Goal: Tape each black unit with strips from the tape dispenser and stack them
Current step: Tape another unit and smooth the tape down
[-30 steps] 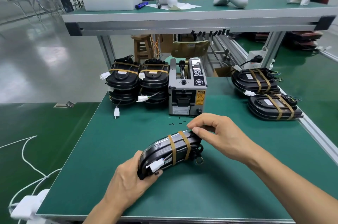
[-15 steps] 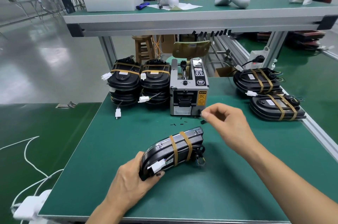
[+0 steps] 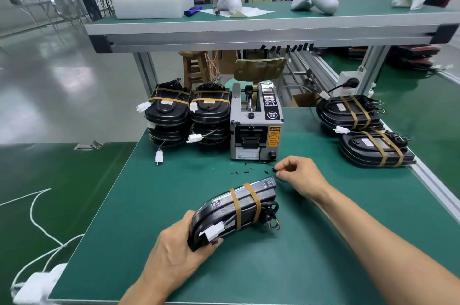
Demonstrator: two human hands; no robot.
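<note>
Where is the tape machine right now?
In the head view, the tape dispenser stands at the back middle of the green table, just right of two stacks of black units and beyond the right hand.

We can read little here. On the tape dispenser (image 3: 256, 128) a round black badge on its sloping top carries the word "SEMI", with small characters below it that we cannot make out. Its front bears an orange warning sticker (image 3: 274, 136) headed "CAUTION" beside a triangle sign; the lines beneath are too small for us. The white labels on the black units (image 3: 234, 207) stay illegible to us.
</note>
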